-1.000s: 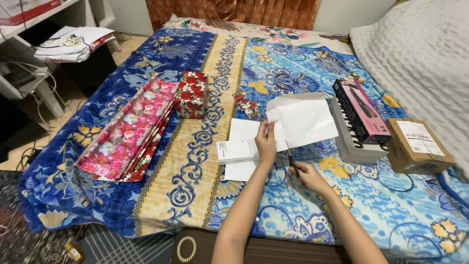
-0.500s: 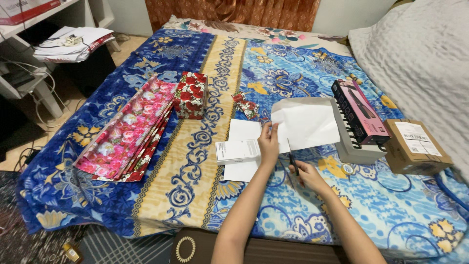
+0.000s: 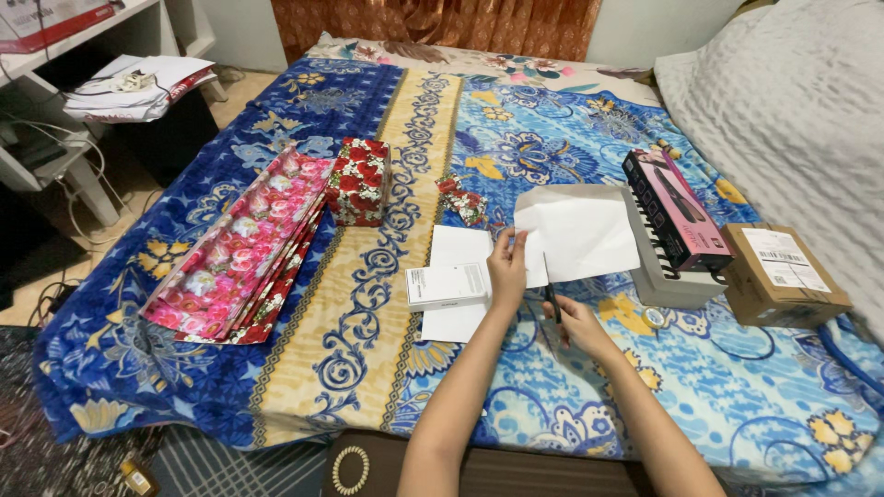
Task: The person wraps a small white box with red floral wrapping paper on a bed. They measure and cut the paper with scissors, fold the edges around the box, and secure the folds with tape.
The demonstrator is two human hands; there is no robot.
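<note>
The left hand (image 3: 507, 270) pinches the white paper (image 3: 578, 232), the right hand (image 3: 573, 317) grips scissors (image 3: 550, 287). Since a second ago, the blades have advanced further into the paper, just right of the small white box (image 3: 446, 285).

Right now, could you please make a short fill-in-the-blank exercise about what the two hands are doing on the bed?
1. The right hand holds a pair of ____, cutting into the white sheet of paper.
2. The left hand grips the sheet at its ____ edge.
3. The small white box lies directly to the ____ of the left hand.
4. The pink and black box rests on top of a ____ box.

Missing words: scissors; left; left; white
</note>
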